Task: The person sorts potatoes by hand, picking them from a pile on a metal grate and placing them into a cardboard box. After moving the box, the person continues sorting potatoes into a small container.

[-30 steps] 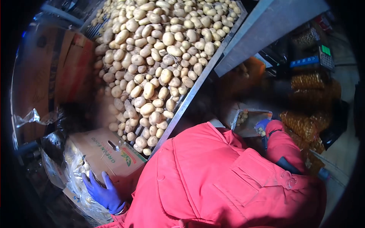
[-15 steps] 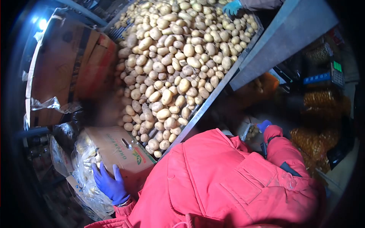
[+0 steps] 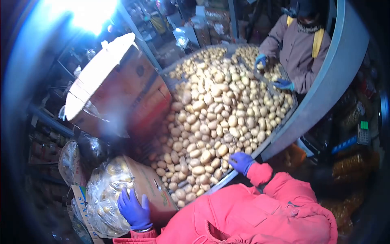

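Observation:
My left hand (image 3: pixel 135 209), in a purple glove, lies with fingers spread on the clear plastic liner (image 3: pixel 107 203) of a cardboard box (image 3: pixel 150 187) at the lower left. Potatoes show through the plastic. My right hand (image 3: pixel 242 162), also purple-gloved, is at the near edge of the sorting table, its fingers over the potatoes (image 3: pixel 207 156). The fingers look bent, and whether they grip a potato cannot be made out.
A large cardboard box (image 3: pixel 122 89) stands tilted at the left. Across the potatoes, a co-worker (image 3: pixel 302 53) in blue gloves reaches in. A wide metal beam (image 3: pixel 321 97) slants along the right, past a blue scale (image 3: pixel 344 144).
My right hand has moved from the low area at the right up to the table's edge. My left hand stays on the plastic. The view has tilted up, showing more of the co-worker.

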### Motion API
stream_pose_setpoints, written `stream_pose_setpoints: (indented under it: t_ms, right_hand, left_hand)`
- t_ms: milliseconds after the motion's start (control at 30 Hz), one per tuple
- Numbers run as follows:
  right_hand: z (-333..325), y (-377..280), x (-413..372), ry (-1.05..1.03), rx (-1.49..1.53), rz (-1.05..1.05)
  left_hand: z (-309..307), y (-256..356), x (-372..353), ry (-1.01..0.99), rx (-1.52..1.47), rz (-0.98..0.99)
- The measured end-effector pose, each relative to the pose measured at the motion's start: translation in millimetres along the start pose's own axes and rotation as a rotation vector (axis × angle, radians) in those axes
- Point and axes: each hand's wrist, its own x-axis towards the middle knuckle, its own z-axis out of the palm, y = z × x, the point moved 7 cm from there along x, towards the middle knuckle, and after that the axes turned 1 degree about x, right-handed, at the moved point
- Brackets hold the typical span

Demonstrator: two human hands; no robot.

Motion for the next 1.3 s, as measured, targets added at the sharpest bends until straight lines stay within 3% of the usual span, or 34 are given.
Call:
stream_pose_setpoints:
  t_ms: [67, 133, 333, 433, 533, 633, 733, 833, 933, 1033, 1067, 1167, 1300]
  right_hand:
    - [21, 5, -6, -0.102, 0.006, 0.021]
    - [15, -7, -15, 0.017, -0.053, -0.149]
    - [22, -9, -9, 0.138, -0.086, -0.265]
    - [19, -9, -6, 0.093, -0.047, -0.216]
    - [17, -8, 2, -0.107, 0.058, 0.027]
    - [13, -9, 27, -0.078, 0.208, 0.160]
    - [-11, -29, 64, 0.034, 0.206, 0.090]
    - [-27, -36, 97, 0.423, 0.117, -0.024]
    - [-32, -26, 130, 0.654, -0.021, -0.007]
    - [-39, -6, 161, 0.651, -0.119, 0.196]
    - [-45, -2, 171, 0.657, -0.067, 0.210]
    - [-54, 13, 204, 0.727, -0.319, 0.226]
    - [-49, 37, 235, 0.554, -0.364, 0.375]
  left_hand:
    - [0, -2, 1, 0.029, -0.014, 0.005]
    - [1, -3, 1, 0.027, -0.019, 0.001]
    - [-1, -3, 2, 0.038, -0.027, -0.016]
    - [0, -3, 2, 0.044, -0.025, -0.017]
    - [-1, -3, 2, 0.045, -0.035, -0.020]
    - [-1, -3, 3, 0.037, -0.041, -0.025]
    - [-2, -3, 4, 0.036, -0.045, -0.024]
    - [-2, -3, 3, 0.043, -0.043, -0.018]
    - [-2, -4, 5, 0.047, -0.047, -0.018]
    - [-4, -4, 6, 0.052, -0.051, -0.016]
    - [-4, -3, 7, 0.056, -0.052, -0.015]
    - [-4, -4, 9, 0.052, -0.058, -0.012]
    - [-3, -4, 11, 0.036, -0.069, -0.016]
